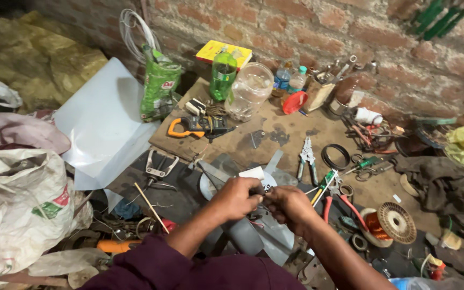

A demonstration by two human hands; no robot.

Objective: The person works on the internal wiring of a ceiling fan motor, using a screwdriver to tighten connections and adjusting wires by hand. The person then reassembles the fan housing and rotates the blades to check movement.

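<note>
Centrally, both hands meet over a grey fan blade assembly [243, 231] on the cluttered worktop [296, 134]. The left hand [237, 197] and right hand [288, 204] have fingers narrowed together on a small dark part [261, 189], too small to identify. Judged step: fine fitting or twisting at the fingertips. Continuing calls for a steady pinch; red-handled pliers [339, 200] and a copper wire spool [388, 223] lie just right.

A green pouch [159, 88] leans by the wall; a flat yellow box [223, 52] lies behind the green bottle [223, 75].
</note>
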